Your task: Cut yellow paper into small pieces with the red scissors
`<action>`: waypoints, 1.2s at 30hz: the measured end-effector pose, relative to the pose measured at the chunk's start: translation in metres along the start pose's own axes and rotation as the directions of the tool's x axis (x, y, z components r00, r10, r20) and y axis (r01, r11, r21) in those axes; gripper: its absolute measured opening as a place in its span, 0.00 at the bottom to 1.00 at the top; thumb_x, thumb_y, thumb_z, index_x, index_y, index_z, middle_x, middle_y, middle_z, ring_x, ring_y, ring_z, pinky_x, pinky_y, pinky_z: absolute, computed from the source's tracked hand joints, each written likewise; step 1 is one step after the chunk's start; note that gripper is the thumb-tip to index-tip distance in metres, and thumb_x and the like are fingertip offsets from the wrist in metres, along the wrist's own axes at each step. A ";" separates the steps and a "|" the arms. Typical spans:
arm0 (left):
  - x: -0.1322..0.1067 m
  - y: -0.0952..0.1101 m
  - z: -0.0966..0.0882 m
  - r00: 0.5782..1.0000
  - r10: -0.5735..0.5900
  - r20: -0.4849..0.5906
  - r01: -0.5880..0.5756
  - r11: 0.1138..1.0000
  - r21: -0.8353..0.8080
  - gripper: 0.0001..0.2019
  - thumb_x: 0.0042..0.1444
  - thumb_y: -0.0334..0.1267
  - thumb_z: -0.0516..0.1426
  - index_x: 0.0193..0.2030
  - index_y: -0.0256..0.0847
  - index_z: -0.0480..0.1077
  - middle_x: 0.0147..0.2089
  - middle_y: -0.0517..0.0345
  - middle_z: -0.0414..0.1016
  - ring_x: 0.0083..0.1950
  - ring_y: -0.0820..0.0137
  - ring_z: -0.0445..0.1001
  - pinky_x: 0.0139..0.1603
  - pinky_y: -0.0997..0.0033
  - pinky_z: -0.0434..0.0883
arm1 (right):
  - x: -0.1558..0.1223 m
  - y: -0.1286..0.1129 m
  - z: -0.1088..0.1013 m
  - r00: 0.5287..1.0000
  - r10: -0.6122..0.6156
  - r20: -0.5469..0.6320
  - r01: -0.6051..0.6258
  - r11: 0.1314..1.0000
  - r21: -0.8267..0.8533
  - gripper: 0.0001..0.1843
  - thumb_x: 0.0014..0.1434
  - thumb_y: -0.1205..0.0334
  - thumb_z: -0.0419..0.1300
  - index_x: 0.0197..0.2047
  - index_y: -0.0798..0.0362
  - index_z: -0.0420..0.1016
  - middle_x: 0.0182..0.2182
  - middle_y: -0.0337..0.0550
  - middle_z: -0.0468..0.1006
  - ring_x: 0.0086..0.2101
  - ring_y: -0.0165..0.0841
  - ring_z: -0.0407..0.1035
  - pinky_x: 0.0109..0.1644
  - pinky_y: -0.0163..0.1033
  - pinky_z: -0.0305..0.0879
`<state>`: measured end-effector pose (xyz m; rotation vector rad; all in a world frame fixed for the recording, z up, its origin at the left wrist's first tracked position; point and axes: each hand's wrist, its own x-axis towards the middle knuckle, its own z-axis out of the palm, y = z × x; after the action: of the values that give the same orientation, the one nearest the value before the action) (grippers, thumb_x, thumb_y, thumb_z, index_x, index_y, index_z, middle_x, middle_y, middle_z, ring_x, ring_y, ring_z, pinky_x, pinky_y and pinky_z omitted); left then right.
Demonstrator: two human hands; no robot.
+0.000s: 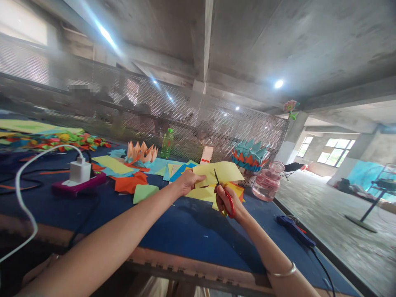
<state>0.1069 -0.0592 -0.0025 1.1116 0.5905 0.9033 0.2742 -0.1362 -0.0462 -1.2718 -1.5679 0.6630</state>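
The left hand (pixel 187 182) pinches a yellow paper sheet (pixel 218 172) between thumb and fingers, held up above the right part of the blue desk (pixel 185 222), while the right hand (pixel 224 201) closes around red-handled scissors (pixel 228 208) (blades pointing up across the sheet, though whether they bite the paper is hard to tell). Keeping the sheet taut near the blades and turning the paper, not the scissors, should give the cleanest line
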 end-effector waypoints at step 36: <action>0.000 -0.001 0.002 1.000 0.011 -0.007 -0.011 0.999 -0.030 0.10 0.40 0.26 0.66 0.33 0.34 0.77 0.33 0.50 0.81 0.30 0.64 0.77 0.35 0.66 0.76 | 0.001 0.003 0.003 0.998 0.036 -0.053 -0.031 0.996 0.080 0.25 0.56 0.34 0.52 0.32 0.50 0.61 0.11 0.28 0.61 0.11 0.25 0.57 0.14 0.31 0.60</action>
<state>0.1087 -0.0603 -0.0024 1.0856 0.5753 0.9231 0.2730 -0.1340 -0.0498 -1.2496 -1.4654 0.6995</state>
